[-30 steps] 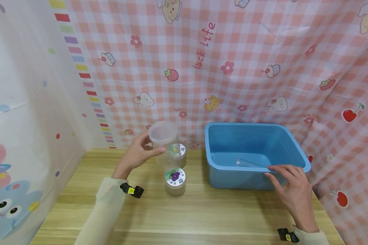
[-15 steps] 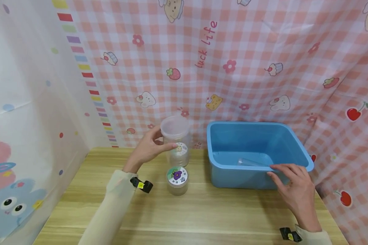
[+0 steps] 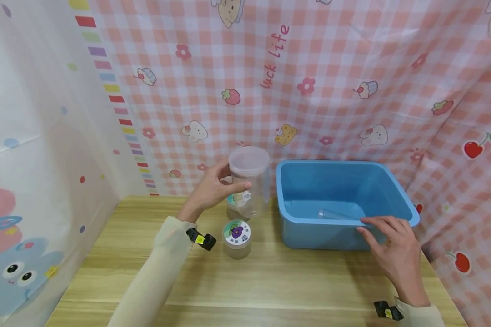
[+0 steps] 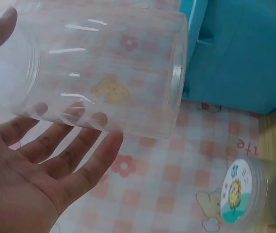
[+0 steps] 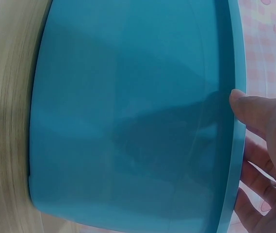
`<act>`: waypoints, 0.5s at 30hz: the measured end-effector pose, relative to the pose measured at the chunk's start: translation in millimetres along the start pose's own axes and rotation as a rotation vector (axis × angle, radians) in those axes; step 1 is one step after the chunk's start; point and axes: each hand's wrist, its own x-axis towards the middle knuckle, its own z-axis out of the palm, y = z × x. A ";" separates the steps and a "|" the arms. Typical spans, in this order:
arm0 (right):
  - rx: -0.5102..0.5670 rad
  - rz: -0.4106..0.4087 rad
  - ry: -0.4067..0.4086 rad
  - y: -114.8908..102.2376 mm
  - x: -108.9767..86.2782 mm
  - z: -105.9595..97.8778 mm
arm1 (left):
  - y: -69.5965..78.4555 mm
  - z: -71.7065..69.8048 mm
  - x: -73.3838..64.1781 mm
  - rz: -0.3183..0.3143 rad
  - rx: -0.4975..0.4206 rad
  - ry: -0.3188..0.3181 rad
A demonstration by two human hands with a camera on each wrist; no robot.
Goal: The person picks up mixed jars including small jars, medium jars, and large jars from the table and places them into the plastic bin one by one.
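Observation:
My left hand [image 3: 208,190] grips a tall clear plastic jar [image 3: 259,190] with a frosted lid [image 3: 249,159], upright above the back of the table and just left of the blue bin [image 3: 319,235]. In the left wrist view the fingers [image 4: 104,150] curve around the see-through jar [image 4: 128,63]. My right hand [image 3: 397,254] pinches the bin's front rim, thumb outside and fingers inside. A clear tube-shaped item [image 3: 333,214] lies on the bin floor, partly hidden by the front wall.
Below the held jar stands a short jar [image 3: 237,243] with a purple-flower label on its lid. Behind it is another short jar [image 4: 242,194] with a sunflower label, partly covered by the tall jar. A checkered cloth [image 3: 335,54] hangs behind the wooden table [image 3: 270,286].
My left hand has carried the tall jar to the right, from left of the short jars to near the bin's left end. My right hand keeps its hold on the rim.

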 end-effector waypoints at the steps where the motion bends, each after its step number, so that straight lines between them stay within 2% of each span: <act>1: 0.000 0.000 -0.001 -0.1 0.1 -0.2 | 1.1 1.3 1.3 -0.007 0.000 0.002; 8: 0.001 0.002 -0.005 -0.5 0.4 -0.5 | 6.0 10.6 11.5 -0.033 -0.023 0.007; 15: 0.008 0.003 -0.002 -0.1 -0.1 -0.3 | 9.6 21.1 25.7 0.008 -0.050 -0.009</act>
